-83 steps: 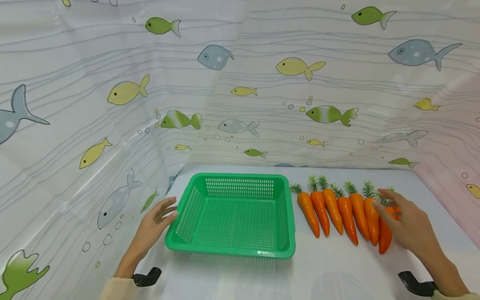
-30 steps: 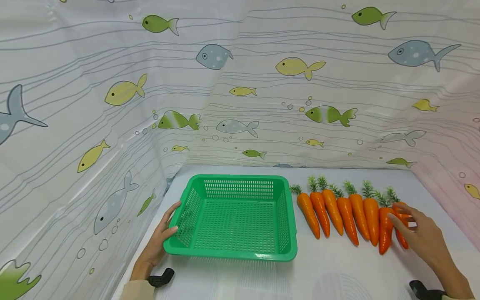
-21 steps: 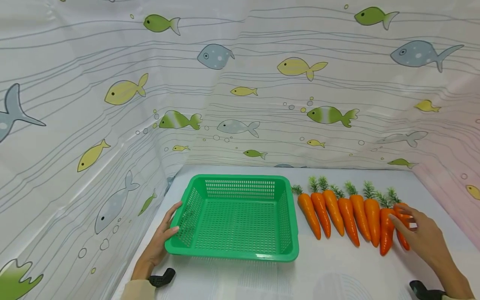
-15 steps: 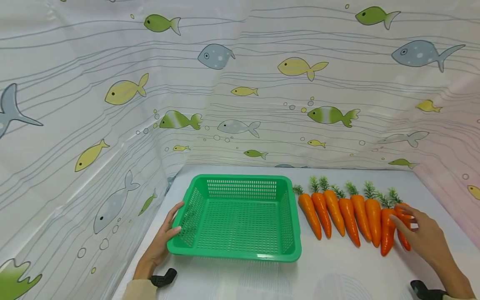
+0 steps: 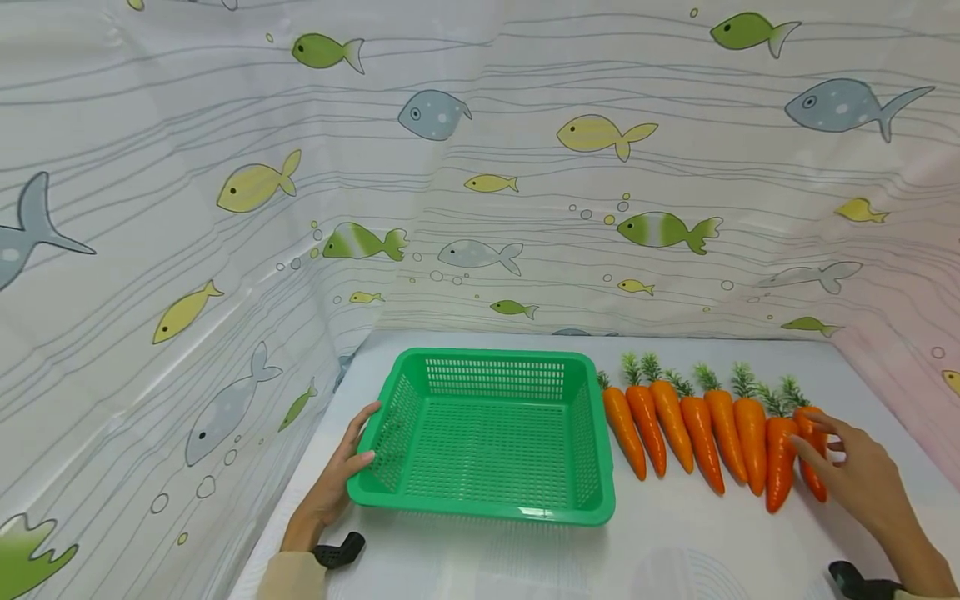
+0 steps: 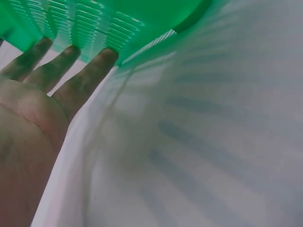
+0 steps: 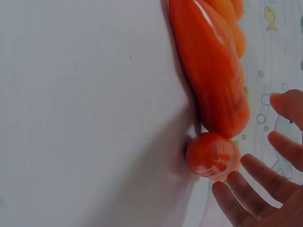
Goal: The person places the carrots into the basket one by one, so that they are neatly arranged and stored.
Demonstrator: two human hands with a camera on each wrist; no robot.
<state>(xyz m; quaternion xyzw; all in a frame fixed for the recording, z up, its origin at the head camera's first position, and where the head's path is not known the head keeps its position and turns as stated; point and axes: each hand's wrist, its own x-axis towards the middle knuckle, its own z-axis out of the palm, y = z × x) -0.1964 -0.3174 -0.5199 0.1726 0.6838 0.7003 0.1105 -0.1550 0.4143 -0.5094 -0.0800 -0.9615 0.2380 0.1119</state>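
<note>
A green plastic basket with slotted walls stands on the white table, with nothing in it. My left hand touches its left side, thumb near the front corner. In the left wrist view, fairly straight fingers lie against the slotted wall. To the right lies a row of orange carrots with green tops. My right hand is beside the rightmost carrot, partly covering it. In the right wrist view its spread fingers are close to that carrot's tip; contact is unclear.
A white sheet printed with fish forms walls at the back and both sides. The white tabletop extends in front of the basket and carrots. The leftmost carrot lies right beside the basket's right wall.
My left hand has come against the basket, which has slid right, close to the leftmost carrot. My right hand has moved right and down from above the carrots to the row's right end.
</note>
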